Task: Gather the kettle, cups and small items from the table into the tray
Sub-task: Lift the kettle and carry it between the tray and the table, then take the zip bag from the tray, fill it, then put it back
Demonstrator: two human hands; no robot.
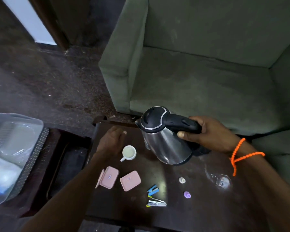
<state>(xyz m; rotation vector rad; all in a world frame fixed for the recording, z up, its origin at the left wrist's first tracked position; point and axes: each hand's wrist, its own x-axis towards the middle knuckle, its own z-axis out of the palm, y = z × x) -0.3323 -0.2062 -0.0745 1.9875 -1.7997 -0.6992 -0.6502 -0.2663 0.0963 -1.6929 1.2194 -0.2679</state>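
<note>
A steel kettle with a black lid and handle hangs tilted just above the dark table, and my right hand is shut on its handle. My left hand lies palm down on the table's far left part, holding nothing, just left of a small white cup. Two pink lidded boxes lie in front of the cup. Two small staplers, a white cap and a purple cap lie nearer me. A clear glass lies on its side at right.
A dark rimmed tray sits lower, left of the table. Further left, a clear plastic container rests in a mesh basket. A green armchair stands right behind the table. Dark floor lies at upper left.
</note>
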